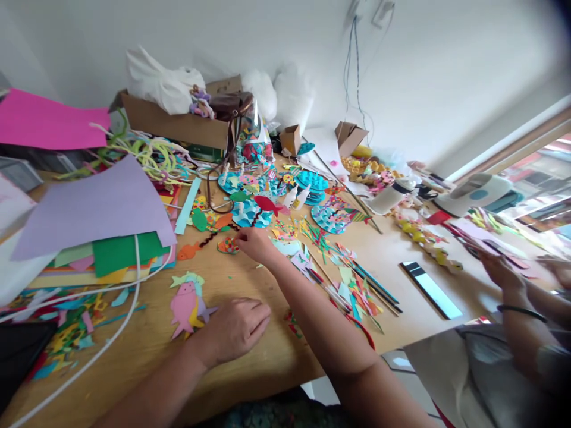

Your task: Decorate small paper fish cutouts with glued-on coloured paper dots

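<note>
- Several pieces already assembled: pink paper fish (185, 306), orange paper fish (188, 252).
- Pinched in right hand (256, 244) fingertips: spotted paper fish (228, 245), mid table (392, 261); paper scraps (357, 291) left uncleared.
- Left hand (236, 327) flat, empty.

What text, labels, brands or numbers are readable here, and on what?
None can be read.
Cardboard box: no print on the side that shows.
Small white bottles: labels, if any, too small and blurred.
Clear packet: no legible print.
Dark flat slab: only glare.
Dotted paper fish at the right hand: dots, no letters.
</note>
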### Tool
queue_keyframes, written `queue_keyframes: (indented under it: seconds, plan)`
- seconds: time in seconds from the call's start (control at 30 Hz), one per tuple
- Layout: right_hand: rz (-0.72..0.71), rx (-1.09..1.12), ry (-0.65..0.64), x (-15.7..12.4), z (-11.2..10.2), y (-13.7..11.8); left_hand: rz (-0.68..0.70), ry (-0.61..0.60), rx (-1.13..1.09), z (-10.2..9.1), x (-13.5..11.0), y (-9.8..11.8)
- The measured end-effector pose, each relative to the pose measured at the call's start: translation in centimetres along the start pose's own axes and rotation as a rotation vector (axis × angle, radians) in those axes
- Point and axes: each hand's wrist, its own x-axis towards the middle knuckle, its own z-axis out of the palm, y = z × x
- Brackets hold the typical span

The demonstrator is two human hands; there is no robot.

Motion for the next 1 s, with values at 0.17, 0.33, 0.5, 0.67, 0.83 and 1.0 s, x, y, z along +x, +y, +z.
queue_keyframes:
  seconds: [0.17, 0.33, 0.5, 0.67, 0.83, 1.0]
  plan:
    - [0.05, -0.127, -0.011, 0.1, 0.0, 0.0, 0.01, 0.006, -0.005, 0.4, -0.1, -0.1]
    - [0.074, -0.171, -0.054, 0.1, 0.0, -0.2, 0.013, 0.03, -0.025, 0.5, -0.1, -0.2]
    - [0.077, -0.196, -0.042, 0.2, 0.4, -0.1, 0.011, 0.021, -0.009, 0.4, -0.1, -0.2]
    - [0.087, -0.205, -0.044, 0.0, 0.4, -0.1, 0.005, 0.032, -0.018, 0.5, 0.0, -0.3]
    - [0.095, -0.224, -0.029, -0.3, 0.1, -0.2, 0.0, 0.052, -0.044, 0.6, 0.0, -0.3]
    - [0.132, -0.227, 0.009, -1.1, -1.3, -0.3, -0.036, 0.037, -0.103, 0.7, 0.1, -0.6]
